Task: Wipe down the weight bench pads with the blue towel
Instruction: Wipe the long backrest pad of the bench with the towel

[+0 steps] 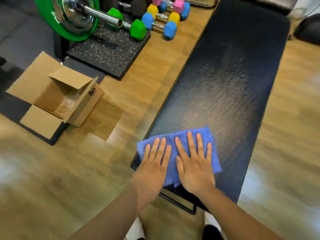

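blue towel (170, 168), blk bench pad (225, 75), green wt plate (76, 36), speckled blk mat (107, 51), multicolour dumbbells (174, 18), brown box (86, 104), wood-grain floor (52, 179)

On my feed: long black padded bench (225, 75) carries a folded blue towel (214, 161) at its near end.

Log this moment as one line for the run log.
step: wiping | left hand: flat on blue towel | right hand: flat on blue towel | blue towel: spread at near end of bench pad
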